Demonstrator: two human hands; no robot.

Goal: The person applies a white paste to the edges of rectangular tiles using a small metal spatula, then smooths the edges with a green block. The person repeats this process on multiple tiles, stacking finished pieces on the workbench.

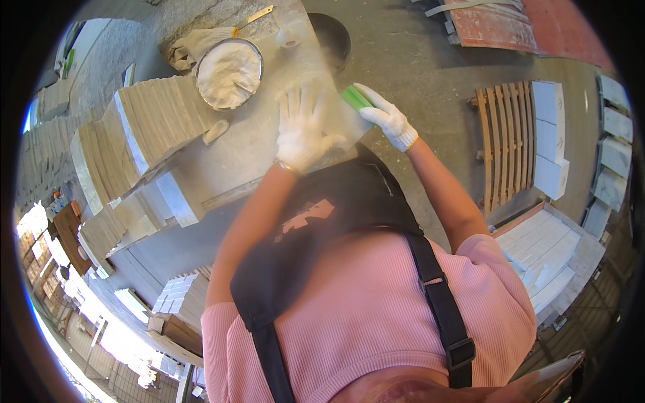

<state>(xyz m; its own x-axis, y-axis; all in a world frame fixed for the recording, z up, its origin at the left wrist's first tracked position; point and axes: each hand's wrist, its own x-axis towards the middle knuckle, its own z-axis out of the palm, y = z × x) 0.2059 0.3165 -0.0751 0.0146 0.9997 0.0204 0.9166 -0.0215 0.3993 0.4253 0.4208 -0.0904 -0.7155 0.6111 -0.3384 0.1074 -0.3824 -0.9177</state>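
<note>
My left hand (pixel 302 127), in a white knit glove, lies palm down with fingers spread on a pale, dusty slab-like work surface (pixel 259 144). It looks slightly blurred and holds nothing visible. My right hand (pixel 388 119), gloved the same way, grips a green block (pixel 356 98) at the right edge of that surface. The block's underside and exact kind cannot be made out. Beyond my left hand stands a round bowl (pixel 202 82) heaped with white powdery or pasty material. A small tan oblong piece (pixel 216 131) rests near the bowl.
Stacked thin stone tiles (pixel 164 117) stand on the left. A crumpled cloth or glove (pixel 181 52) and a thin yellowish tool (pixel 255 17) lie behind the bowl. A dark round tub (pixel 330 40) is past the far edge. Rightward are a slatted wooden pallet (pixel 504 144) and white boxes (pixel 547 138).
</note>
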